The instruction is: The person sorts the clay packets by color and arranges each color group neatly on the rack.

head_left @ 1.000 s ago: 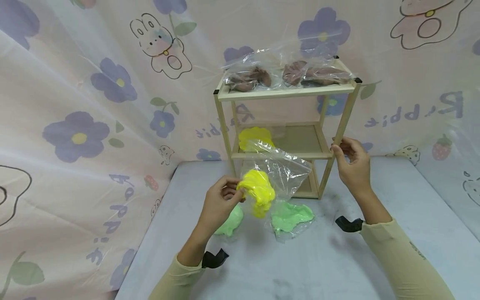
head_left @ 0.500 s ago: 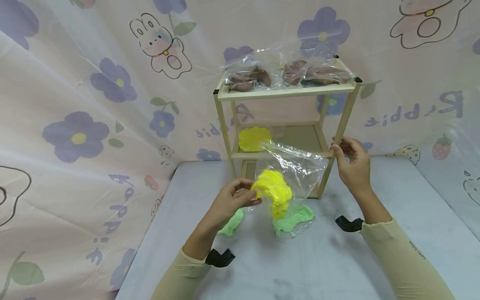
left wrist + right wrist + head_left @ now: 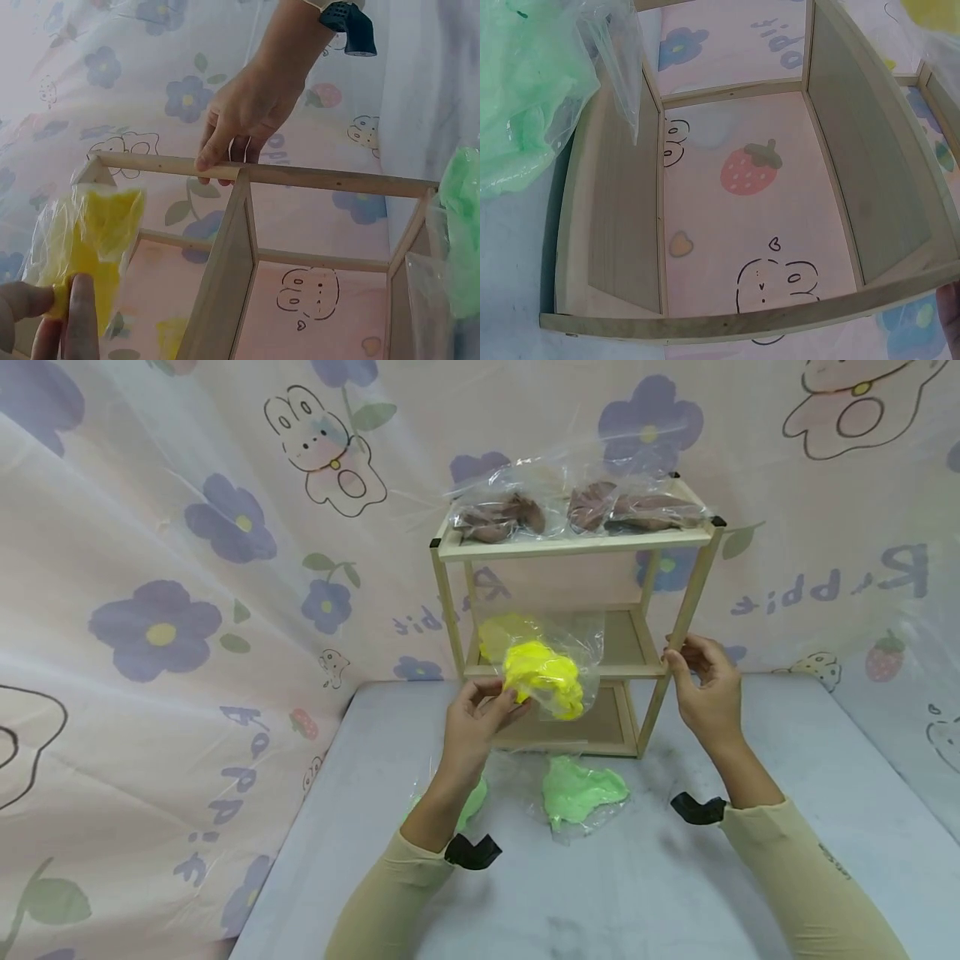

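My left hand (image 3: 471, 727) pinches the lower left edge of a clear zip bag holding a bright yellow, soft, clay-like lump (image 3: 543, 672). The bag is held up before the middle level of a small wooden shelf rack (image 3: 570, 550). In the left wrist view, thumb and fingers (image 3: 81, 315) squeeze a corner of the yellow bag (image 3: 112, 217). My right hand (image 3: 705, 689) grips the rack's right front post near the middle shelf, thumb in front. Another yellow bagged lump (image 3: 495, 628) lies at the left of that shelf, partly hidden by the held bag.
Two clear bags of brown, lumpy material (image 3: 498, 518) lie on the rack's top. On the white table in front are two bagged green lumps, one at the right (image 3: 585, 789), the other (image 3: 474, 802) partly behind my left wrist. A patterned curtain (image 3: 225, 710) hangs behind and left.
My left hand has moved right, then up, carrying the yellow bag from below the middle shelf's front edge to its level. My right hand stays on the post.
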A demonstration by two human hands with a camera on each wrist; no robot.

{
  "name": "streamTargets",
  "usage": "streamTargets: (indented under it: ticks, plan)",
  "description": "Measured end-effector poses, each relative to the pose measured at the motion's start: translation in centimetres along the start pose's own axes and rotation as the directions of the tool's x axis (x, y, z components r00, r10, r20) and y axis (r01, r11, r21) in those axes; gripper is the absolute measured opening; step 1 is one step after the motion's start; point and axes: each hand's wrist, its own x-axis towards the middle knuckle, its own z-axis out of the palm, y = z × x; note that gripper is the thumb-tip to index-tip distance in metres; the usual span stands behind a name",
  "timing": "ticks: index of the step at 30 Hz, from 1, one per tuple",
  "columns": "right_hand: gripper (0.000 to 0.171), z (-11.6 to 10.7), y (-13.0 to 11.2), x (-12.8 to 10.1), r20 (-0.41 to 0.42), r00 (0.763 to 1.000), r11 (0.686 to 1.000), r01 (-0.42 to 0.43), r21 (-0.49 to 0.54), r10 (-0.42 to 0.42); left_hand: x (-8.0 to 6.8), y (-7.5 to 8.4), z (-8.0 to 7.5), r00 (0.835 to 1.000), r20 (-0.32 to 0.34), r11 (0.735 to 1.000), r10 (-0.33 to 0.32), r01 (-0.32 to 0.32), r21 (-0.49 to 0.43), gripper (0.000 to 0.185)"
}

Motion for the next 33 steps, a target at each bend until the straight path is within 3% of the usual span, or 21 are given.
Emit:
streamTargets:
  ticks: [4, 9, 26, 33]
  plan:
    - [0.028, 0.0, 0.0, 0.0, 0.000, 1.000, 1.000, -0.001, -0.006, 0.001, 1.1, -0.7, 1.2, 0.998, -0.051, 0.997, 0.039, -0.043, -0.070, 0.013]
    - [0.028, 0.1, 0.0, 0.1, 0.001, 1.000, 1.000, -0.005, -0.015, 0.005, 2.4, -1.5, 2.8, 0.995, -0.098, 0.991, 0.012, -0.024, -0.128, 0.016]
    - [0.028, 0.3, -0.1, 0.1, 0.002, 1.000, 1.000, 0.004, -0.016, -0.004, 5.2, -3.3, 5.6, 0.990, -0.139, 0.993, 0.037, -0.053, -0.108, 0.022]
    - [0.030, 0.0, 0.0, -0.2, 0.007, 1.000, 1.000, 0.003, -0.021, -0.003, 6.3, -3.6, 7.1, 0.991, -0.123, 0.992, 0.053, -0.066, -0.106, 0.021]
